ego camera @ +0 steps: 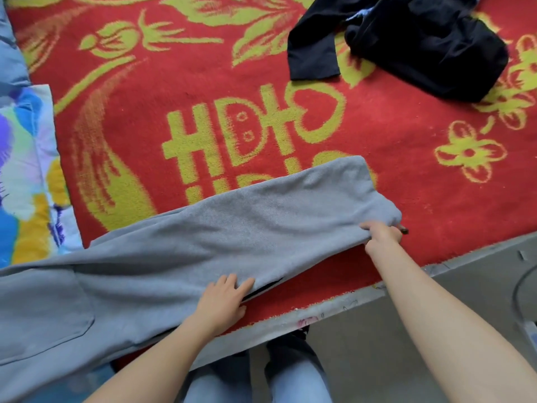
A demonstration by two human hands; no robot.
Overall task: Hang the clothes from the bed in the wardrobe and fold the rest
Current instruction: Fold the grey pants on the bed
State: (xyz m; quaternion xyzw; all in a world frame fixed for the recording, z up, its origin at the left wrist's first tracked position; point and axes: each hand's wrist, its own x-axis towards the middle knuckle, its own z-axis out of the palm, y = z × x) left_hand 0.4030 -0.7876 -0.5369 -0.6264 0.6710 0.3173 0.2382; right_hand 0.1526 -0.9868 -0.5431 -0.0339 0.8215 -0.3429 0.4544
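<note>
A person stands at the edge of a bed spread with a red blanket [174,82] and works on a grey garment [232,228], which lies stretched across the near side of the blanket, one end running out of view to the left. The left hand [223,301] rests flat on the garment's near edge, fingers straight and pressing the cloth down. The right hand [382,235] is closed around the garment's right end, bunching the fabric there and lifting it slightly off the blanket.

The grey garment looks narrowed lengthwise, with one long edge laid over, which suggests the folding has begun but is not finished. No crosswise fold is visible yet, and a patch pocket shows at its left part. Whether it is a pair of trousers or a top cannot be told for certain.

Far beyond the grey garment, toward the upper right, a black garment [421,45] lies crumpled with one sleeve flung out, neither folded nor hung. Left of the grey garment sits some brightly patterned bedding [26,170].

No wardrobe, hanger or stack of finished clothes is in view, so how much hanging has been done cannot be judged. At least two pieces are left to deal with.
</note>
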